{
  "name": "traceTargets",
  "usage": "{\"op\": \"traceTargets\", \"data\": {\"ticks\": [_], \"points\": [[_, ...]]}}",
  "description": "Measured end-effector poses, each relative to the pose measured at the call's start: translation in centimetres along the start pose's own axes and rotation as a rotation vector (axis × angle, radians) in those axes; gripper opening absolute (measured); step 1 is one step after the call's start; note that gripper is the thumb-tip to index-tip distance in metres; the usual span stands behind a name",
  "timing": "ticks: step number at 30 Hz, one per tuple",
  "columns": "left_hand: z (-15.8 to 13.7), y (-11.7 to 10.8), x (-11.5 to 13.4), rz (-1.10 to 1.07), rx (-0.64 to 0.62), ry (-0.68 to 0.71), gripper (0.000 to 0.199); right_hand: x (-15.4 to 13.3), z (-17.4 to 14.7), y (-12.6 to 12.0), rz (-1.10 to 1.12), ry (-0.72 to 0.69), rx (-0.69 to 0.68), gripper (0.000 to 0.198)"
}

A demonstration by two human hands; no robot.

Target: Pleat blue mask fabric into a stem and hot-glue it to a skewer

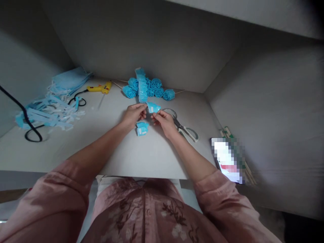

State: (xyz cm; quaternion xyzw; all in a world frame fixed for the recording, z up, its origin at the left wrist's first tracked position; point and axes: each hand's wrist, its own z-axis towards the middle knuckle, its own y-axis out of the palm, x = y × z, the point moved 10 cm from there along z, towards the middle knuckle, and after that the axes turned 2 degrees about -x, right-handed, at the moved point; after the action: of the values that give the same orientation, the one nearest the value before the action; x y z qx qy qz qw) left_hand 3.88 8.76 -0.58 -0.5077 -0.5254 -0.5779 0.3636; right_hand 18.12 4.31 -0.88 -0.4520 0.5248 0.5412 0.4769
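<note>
The roses (156, 83) are bright blue; the folded piece (154, 107) is blue with a white patch. The glue gun (97, 89) is yellow, the scissors (180, 126) pale-handled. The pink blouse (149, 212) bears brown sprigs and pale blossoms.

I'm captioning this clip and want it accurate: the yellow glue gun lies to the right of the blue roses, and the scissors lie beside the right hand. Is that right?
Not quite: the yellow glue gun lies to the left of the blue roses, as the head view shows. The scissors do lie beside the right hand.
</note>
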Motion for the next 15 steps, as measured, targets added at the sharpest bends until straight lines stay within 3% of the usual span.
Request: {"op": "traceTargets", "data": {"ticks": [4,8,11,15], "points": [[-0.9,-1.6,4.3,0.368,0.170,0.389,0.024,0.0,0.1,-0.5,-0.040,-0.014,0.036,0.039],[-2.8,1.4,6.5,0.773,0.065,0.725,0.009,0.1,0.3,-0.6,-0.095,-0.039,0.031,0.036],[-3.6,3.2,6.1,1.021,-0.007,0.807,0.017,-0.2,0.4,-0.4,-0.139,-0.069,0.016,0.034],[-3.6,3.5,5.5,1.109,-0.017,0.789,0.019,-0.3,0.5,-0.4,-0.177,-0.098,0.014,0.029]]}}
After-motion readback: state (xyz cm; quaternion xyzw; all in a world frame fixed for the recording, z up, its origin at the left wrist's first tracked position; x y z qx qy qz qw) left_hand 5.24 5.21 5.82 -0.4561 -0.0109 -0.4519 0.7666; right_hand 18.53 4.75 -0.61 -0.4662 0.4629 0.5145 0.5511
